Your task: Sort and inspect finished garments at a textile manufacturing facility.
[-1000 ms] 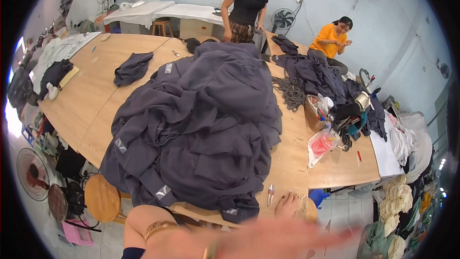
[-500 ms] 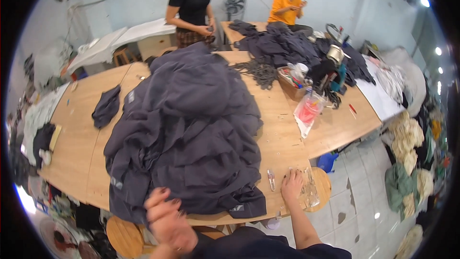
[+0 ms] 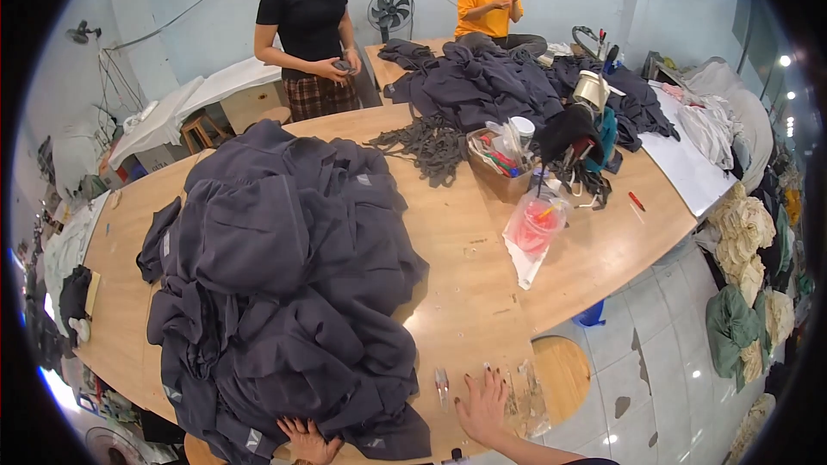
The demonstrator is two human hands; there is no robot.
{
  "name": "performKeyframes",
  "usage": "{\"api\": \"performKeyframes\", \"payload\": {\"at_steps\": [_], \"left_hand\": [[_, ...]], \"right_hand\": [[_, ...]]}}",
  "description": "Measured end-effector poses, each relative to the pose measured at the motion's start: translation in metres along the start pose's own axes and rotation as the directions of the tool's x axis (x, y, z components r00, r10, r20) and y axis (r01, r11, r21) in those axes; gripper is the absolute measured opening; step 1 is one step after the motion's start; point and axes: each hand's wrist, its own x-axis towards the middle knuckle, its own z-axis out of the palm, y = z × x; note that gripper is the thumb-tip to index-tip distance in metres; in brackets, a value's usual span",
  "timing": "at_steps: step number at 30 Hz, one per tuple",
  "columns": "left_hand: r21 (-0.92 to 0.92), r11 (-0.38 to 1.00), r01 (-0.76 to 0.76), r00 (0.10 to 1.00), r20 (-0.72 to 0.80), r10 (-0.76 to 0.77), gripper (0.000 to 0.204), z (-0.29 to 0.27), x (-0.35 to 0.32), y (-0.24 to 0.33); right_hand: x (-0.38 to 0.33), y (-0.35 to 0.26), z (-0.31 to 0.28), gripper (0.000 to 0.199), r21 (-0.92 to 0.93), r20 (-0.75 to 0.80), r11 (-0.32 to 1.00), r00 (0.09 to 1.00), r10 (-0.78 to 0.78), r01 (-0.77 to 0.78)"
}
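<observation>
- The heap of dark garments (image 3: 284, 293) lies on the wooden worktop (image 3: 465, 293) right before me.
- My left hand (image 3: 308, 441) rests open-fingered on its near hem; I should pinch one layer only.
- My right hand (image 3: 484, 406) lies flat, fingers spread, beside the small snips (image 3: 442, 384), bracing me.

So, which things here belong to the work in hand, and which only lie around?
In hand:
- left hand on the pile of dark garments
- right hand flat on the wooden table, beside the small snips

Lying about:
- second garment heap
- clear plastic bag
- box of tools
- red pen
</observation>
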Motion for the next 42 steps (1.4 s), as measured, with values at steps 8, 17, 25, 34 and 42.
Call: {"api": "performKeyframes", "payload": {"at_steps": [8,17,25,34,42], "left_hand": [[-0.017,0.999,-0.030,0.998,-0.053,0.029,0.102,-0.008,0.004,0.009],[-0.017,0.976,0.215,0.975,0.063,-0.214,0.087,-0.045,0.017,0.056],[-0.532,0.838,0.125,0.929,-0.235,-0.287,0.073,-0.117,-0.111,0.220],[-0.690,0.495,0.528,0.849,0.414,-0.328,0.052,-0.104,-0.306,0.401],[-0.777,0.514,0.362,0.888,0.456,0.064,0.027,-0.070,-0.214,0.538]], "right_hand": [[0.003,0.005,-0.012,0.056,0.020,0.103,1.000,0.995,0.017,-0.019],[-0.001,0.012,0.005,0.060,0.078,-0.048,0.997,0.999,-0.024,0.027],[-0.040,0.022,-0.032,0.053,0.531,-0.445,0.802,0.896,-0.013,0.275],[-0.202,0.151,-0.131,0.051,0.477,-0.360,0.831,0.926,-0.112,0.286],[-0.312,0.326,-0.216,0.050,0.530,-0.257,0.848,0.953,0.160,0.000]]}}
